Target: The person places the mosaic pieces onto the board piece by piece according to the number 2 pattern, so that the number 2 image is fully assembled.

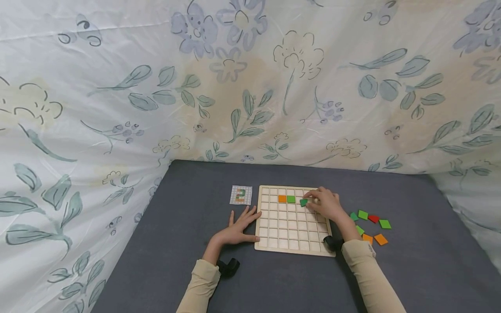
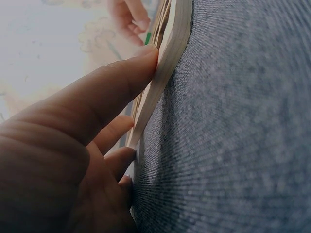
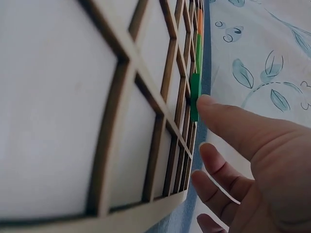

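A wooden grid board [image 1: 278, 232] lies on the grey table. In its upper rows sit an orange square tile [image 1: 282, 198] and, right beside it, a light green tile [image 1: 291, 199]. Just to their right, my right hand [image 1: 326, 204] pinches a dark green tile [image 1: 303, 202] by its edge, over the grid. The right wrist view has the thumb [image 3: 228, 121] against this dark green tile [image 3: 195, 97]; the index finger is largely hidden there. My left hand [image 1: 235, 231] rests at the board's left edge with fingers spread, its thumb [image 2: 116, 82] touching the rim.
A small card [image 1: 240, 195] with a coloured grid pattern lies left of the board. Loose green, red and orange tiles, among them an orange one [image 1: 381, 239] and a red one [image 1: 373, 218], lie right of it. A floral curtain [image 1: 250, 87] hangs behind the table.
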Action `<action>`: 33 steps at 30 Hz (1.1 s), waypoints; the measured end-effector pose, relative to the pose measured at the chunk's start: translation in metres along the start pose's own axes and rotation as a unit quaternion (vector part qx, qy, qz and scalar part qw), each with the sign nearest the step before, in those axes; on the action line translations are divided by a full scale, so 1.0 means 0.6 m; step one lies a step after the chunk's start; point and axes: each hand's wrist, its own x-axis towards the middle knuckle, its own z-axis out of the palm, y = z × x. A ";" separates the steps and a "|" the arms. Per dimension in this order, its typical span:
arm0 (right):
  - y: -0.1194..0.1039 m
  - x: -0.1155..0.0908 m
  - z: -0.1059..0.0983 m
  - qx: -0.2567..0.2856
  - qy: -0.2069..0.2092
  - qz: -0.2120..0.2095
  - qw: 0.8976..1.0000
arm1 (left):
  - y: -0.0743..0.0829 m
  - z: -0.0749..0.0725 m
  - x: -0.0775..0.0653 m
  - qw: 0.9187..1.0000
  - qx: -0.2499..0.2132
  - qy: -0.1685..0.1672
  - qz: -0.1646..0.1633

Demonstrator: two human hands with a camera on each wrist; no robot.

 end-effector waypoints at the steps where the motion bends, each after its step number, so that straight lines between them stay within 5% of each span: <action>1: 0.000 -0.002 -0.001 -0.005 0.003 0.003 1.000 | 0.000 0.000 0.000 1.000 0.000 0.000 0.000; 33: -0.012 0.006 0.008 -0.020 0.004 0.016 1.000 | -0.001 -0.001 -0.001 1.000 0.005 -0.001 -0.005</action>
